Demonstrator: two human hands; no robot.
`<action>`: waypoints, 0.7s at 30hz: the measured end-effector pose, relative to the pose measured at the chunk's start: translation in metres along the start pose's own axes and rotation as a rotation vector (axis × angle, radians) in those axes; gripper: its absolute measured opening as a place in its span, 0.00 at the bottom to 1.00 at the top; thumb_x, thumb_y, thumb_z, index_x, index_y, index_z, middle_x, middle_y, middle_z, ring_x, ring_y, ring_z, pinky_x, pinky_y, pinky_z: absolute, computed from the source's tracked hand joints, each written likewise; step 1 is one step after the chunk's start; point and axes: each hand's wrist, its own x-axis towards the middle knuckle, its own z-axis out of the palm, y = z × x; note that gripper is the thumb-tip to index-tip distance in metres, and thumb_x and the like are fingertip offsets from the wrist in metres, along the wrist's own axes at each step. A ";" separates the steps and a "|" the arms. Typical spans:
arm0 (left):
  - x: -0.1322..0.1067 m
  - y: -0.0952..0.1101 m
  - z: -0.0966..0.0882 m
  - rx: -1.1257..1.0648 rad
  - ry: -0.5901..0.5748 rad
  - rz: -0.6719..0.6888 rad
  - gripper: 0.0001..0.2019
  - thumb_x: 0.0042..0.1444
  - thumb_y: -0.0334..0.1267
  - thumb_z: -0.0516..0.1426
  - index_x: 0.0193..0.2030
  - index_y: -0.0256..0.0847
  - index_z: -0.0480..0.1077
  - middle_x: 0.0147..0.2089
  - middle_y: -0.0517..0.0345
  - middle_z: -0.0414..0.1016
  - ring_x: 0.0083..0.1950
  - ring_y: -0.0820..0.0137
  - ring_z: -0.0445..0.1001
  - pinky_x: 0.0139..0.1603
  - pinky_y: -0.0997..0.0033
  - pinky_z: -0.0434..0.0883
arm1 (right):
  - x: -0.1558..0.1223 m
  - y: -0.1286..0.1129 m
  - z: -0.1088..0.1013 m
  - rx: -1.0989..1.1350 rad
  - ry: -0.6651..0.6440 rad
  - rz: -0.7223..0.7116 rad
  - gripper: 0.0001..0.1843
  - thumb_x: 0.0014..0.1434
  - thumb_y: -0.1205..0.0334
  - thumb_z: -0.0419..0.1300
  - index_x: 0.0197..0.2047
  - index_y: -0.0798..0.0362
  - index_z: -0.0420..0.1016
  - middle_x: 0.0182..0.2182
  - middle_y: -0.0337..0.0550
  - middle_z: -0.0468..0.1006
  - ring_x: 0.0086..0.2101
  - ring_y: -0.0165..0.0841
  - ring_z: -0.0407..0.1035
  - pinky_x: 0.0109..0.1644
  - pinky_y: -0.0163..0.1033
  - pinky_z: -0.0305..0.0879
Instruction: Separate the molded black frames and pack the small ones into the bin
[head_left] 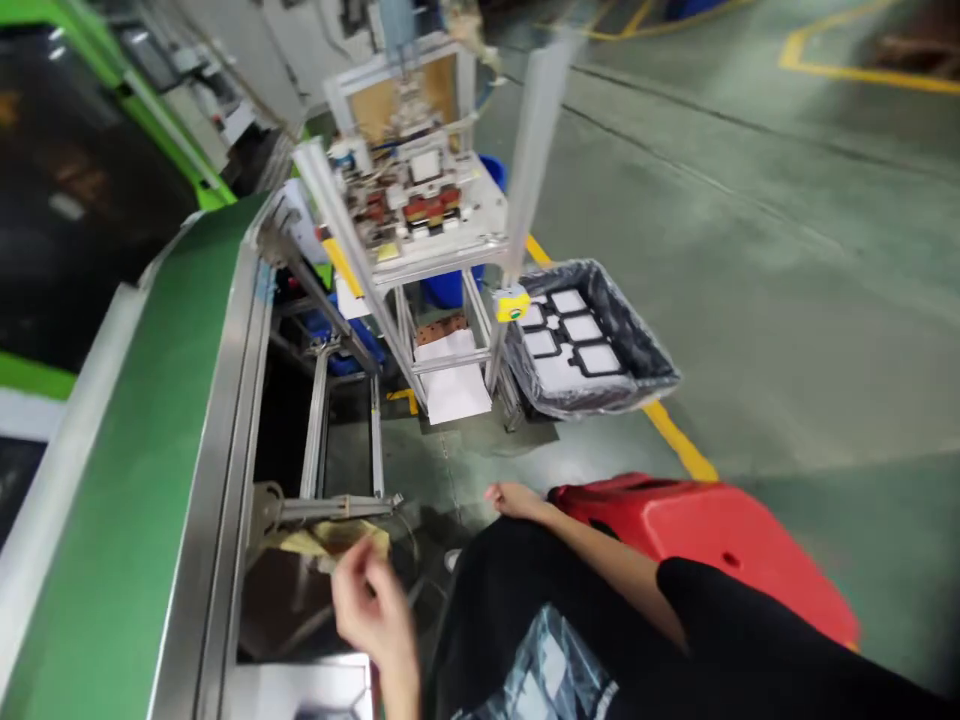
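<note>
My left hand (pixel 369 605) is raised beside the conveyor, slightly blurred, with its fingers curled in toward the thumb and nothing visible in them. Just below it lies a white sheet or tray (pixel 304 688) with a dark part partly cut off by the frame's bottom edge. Over my dark-clothed knee rests my right hand (pixel 517 500), its fingers folded in and no object showing. A clear plastic bag (pixel 551 665), with dark and pale patches showing through, is at my lap; whether it is part of the clothing I cannot tell.
A green conveyor belt (pixel 142 430) runs along the left. Ahead stands an aluminium-framed machine (pixel 450 255) with a yellow button box (pixel 512 303). Beside it, a plastic-lined crate (pixel 634 345) holds several black-framed white panels. A red plastic seat or container (pixel 720 540) is at my right.
</note>
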 end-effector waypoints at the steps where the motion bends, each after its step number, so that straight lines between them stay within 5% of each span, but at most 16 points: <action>1: 0.015 0.016 0.016 -0.008 0.026 0.011 0.29 0.79 0.43 0.35 0.65 0.50 0.75 0.65 0.36 0.78 0.67 0.52 0.78 0.70 0.45 0.73 | 0.000 0.009 -0.007 0.058 0.043 0.001 0.14 0.73 0.53 0.68 0.51 0.55 0.81 0.46 0.44 0.83 0.45 0.37 0.79 0.55 0.49 0.80; 5: 0.087 0.101 0.098 -0.283 -0.191 0.413 0.20 0.76 0.49 0.50 0.65 0.44 0.73 0.61 0.37 0.80 0.58 0.56 0.82 0.62 0.52 0.79 | 0.003 0.057 -0.064 0.262 0.278 0.035 0.13 0.73 0.55 0.68 0.53 0.55 0.81 0.44 0.43 0.83 0.44 0.36 0.79 0.56 0.50 0.79; 9: 0.167 0.196 0.178 -0.424 -0.375 0.587 0.26 0.72 0.45 0.58 0.73 0.41 0.67 0.61 0.40 0.81 0.59 0.57 0.81 0.60 0.53 0.78 | 0.028 0.118 -0.173 0.368 0.559 0.131 0.18 0.75 0.53 0.63 0.62 0.55 0.77 0.46 0.45 0.83 0.45 0.37 0.79 0.58 0.51 0.77; 12: 0.234 0.270 0.232 -0.489 -0.471 0.494 0.28 0.68 0.44 0.63 0.73 0.40 0.67 0.62 0.38 0.81 0.59 0.58 0.82 0.61 0.55 0.77 | 0.057 0.165 -0.261 0.409 0.677 0.197 0.22 0.77 0.52 0.61 0.67 0.54 0.73 0.52 0.49 0.82 0.50 0.40 0.78 0.63 0.54 0.75; 15: 0.309 0.341 0.289 -0.470 -0.508 0.330 0.27 0.65 0.40 0.66 0.68 0.38 0.70 0.61 0.36 0.83 0.52 0.63 0.84 0.59 0.58 0.77 | 0.088 0.209 -0.326 0.440 0.701 0.270 0.26 0.76 0.53 0.62 0.71 0.54 0.69 0.62 0.54 0.77 0.58 0.44 0.75 0.67 0.57 0.73; 18: 0.385 0.398 0.351 -0.360 -0.523 0.257 0.26 0.63 0.36 0.66 0.67 0.38 0.70 0.62 0.35 0.83 0.48 0.65 0.84 0.57 0.59 0.78 | 0.115 0.249 -0.357 0.463 0.655 0.340 0.33 0.73 0.58 0.64 0.77 0.54 0.62 0.71 0.59 0.67 0.63 0.48 0.72 0.68 0.57 0.72; 21: 0.453 0.432 0.410 -0.235 -0.523 0.215 0.27 0.65 0.35 0.65 0.70 0.37 0.69 0.66 0.35 0.81 0.55 0.61 0.84 0.62 0.58 0.76 | 0.135 0.285 -0.365 0.483 0.578 0.405 0.40 0.71 0.64 0.65 0.80 0.54 0.55 0.74 0.64 0.62 0.62 0.49 0.73 0.66 0.56 0.73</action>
